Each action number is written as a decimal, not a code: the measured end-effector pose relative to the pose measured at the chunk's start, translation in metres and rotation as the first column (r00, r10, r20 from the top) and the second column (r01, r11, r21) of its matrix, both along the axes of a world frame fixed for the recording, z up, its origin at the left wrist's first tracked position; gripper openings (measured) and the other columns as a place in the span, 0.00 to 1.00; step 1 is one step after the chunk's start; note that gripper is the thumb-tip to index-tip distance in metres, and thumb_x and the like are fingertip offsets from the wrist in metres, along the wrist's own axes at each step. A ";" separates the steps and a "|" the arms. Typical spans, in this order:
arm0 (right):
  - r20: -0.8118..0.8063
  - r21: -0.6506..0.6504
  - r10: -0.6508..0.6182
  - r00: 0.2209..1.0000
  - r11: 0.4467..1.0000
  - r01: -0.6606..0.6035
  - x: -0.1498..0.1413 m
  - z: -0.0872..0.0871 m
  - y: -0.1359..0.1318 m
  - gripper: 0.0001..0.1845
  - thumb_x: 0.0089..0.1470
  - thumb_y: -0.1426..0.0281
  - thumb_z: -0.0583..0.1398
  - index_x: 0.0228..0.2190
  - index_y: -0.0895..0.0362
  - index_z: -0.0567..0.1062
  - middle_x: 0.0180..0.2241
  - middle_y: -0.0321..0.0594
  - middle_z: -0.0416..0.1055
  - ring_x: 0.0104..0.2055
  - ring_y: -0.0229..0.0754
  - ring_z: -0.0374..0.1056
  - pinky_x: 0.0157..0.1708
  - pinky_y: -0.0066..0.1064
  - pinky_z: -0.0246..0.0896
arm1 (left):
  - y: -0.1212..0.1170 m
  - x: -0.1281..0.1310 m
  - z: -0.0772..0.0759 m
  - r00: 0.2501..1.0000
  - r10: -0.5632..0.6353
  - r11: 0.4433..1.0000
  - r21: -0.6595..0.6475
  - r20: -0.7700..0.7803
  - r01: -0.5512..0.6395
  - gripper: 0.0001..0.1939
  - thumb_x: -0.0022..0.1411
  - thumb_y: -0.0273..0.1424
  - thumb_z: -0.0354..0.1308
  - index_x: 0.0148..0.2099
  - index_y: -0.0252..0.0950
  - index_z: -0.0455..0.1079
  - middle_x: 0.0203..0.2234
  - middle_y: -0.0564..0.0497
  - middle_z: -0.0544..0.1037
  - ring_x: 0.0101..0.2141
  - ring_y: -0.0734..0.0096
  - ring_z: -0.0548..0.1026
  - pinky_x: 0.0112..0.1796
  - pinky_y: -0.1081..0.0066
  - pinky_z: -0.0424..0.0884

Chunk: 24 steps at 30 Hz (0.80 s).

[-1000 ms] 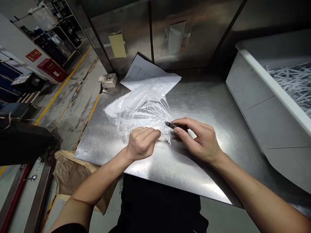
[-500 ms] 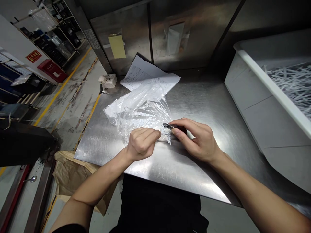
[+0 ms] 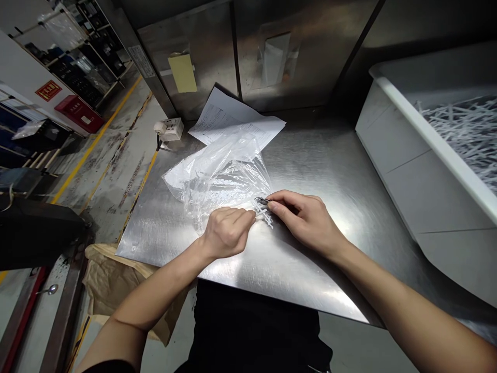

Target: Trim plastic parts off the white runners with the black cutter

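The right hand point(image 3: 306, 220) has moved its small dark tool point(image 3: 263, 200) closer to the clear bag point(image 3: 221, 178); the left hand point(image 3: 227, 233) pinches a small white plastic part point(image 3: 265, 216) just beside the bag; both hands' fingers are clamped.

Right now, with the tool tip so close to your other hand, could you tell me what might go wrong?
The small dark tool in the right hand points at the white plastic piece pinched by the left hand; a slip could nick those fingertips. The tip also lies at the edge of the clear plastic bag, so it might snag or tear the film. Small offcuts could scatter over the steel table.
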State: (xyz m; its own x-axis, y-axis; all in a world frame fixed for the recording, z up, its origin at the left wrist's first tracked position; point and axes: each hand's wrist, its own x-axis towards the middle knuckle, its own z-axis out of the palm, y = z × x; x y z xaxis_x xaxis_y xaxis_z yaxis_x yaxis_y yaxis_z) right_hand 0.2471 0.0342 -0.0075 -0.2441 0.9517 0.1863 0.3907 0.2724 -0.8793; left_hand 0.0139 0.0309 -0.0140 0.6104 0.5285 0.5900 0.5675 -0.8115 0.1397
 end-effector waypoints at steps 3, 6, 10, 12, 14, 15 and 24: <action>-0.016 -0.132 -0.004 1.000 0.991 0.001 0.001 -0.004 0.003 0.14 0.70 0.58 0.62 0.40 0.54 0.83 0.34 0.38 0.80 0.36 0.48 0.74 0.34 0.38 0.63 | -0.001 0.001 0.000 1.000 0.017 1.000 -0.024 -0.025 -0.018 0.08 0.72 0.22 0.52 0.45 0.34 0.72 0.26 0.52 0.80 0.25 0.70 0.77 0.27 0.68 0.66; -0.028 -0.146 -0.005 1.000 0.989 0.001 0.003 -0.005 0.005 0.16 0.70 0.56 0.62 0.39 0.54 0.83 0.33 0.39 0.79 0.35 0.47 0.73 0.34 0.37 0.62 | -0.001 0.001 0.000 0.999 0.029 0.998 -0.046 -0.019 -0.030 0.08 0.73 0.24 0.52 0.45 0.34 0.72 0.27 0.52 0.81 0.25 0.71 0.77 0.27 0.68 0.67; -0.086 -0.112 0.003 0.996 0.994 -0.013 0.003 0.001 0.002 0.17 0.70 0.55 0.63 0.41 0.55 0.83 0.29 0.37 0.75 0.31 0.43 0.67 0.30 0.35 0.59 | 0.000 0.000 0.001 0.999 0.042 0.998 -0.041 0.005 -0.042 0.07 0.72 0.23 0.53 0.44 0.35 0.73 0.28 0.52 0.81 0.25 0.72 0.77 0.27 0.69 0.67; -0.131 -0.107 0.022 0.991 0.994 -0.037 0.002 0.006 0.000 0.16 0.69 0.55 0.63 0.42 0.55 0.83 0.28 0.37 0.74 0.29 0.42 0.66 0.29 0.34 0.59 | 0.000 0.000 0.001 0.998 0.054 0.998 -0.031 0.013 -0.054 0.07 0.72 0.23 0.53 0.43 0.35 0.73 0.27 0.53 0.81 0.25 0.72 0.77 0.27 0.69 0.66; -0.160 -0.101 0.041 0.986 0.993 -0.057 0.001 0.011 -0.002 0.16 0.69 0.56 0.63 0.42 0.55 0.82 0.29 0.37 0.75 0.30 0.42 0.67 0.29 0.34 0.60 | 0.001 0.000 0.001 0.998 0.064 0.998 -0.019 0.015 -0.064 0.07 0.72 0.23 0.53 0.42 0.35 0.73 0.27 0.53 0.80 0.24 0.72 0.77 0.27 0.69 0.66; -0.166 -0.096 0.045 0.985 0.993 -0.062 0.000 0.013 -0.003 0.15 0.69 0.57 0.63 0.42 0.55 0.82 0.29 0.38 0.75 0.30 0.42 0.68 0.30 0.34 0.61 | 0.001 0.000 0.001 0.998 0.066 0.998 -0.014 0.013 -0.066 0.07 0.72 0.23 0.53 0.42 0.35 0.72 0.26 0.53 0.80 0.24 0.72 0.77 0.27 0.69 0.66; -0.106 -0.055 0.041 0.993 0.997 -0.047 -0.002 0.015 -0.006 0.13 0.70 0.59 0.62 0.43 0.55 0.82 0.31 0.38 0.78 0.31 0.44 0.71 0.32 0.36 0.63 | 0.001 0.002 0.002 0.997 0.070 0.997 0.019 -0.020 -0.069 0.08 0.72 0.23 0.53 0.42 0.35 0.72 0.25 0.54 0.79 0.24 0.72 0.76 0.27 0.68 0.63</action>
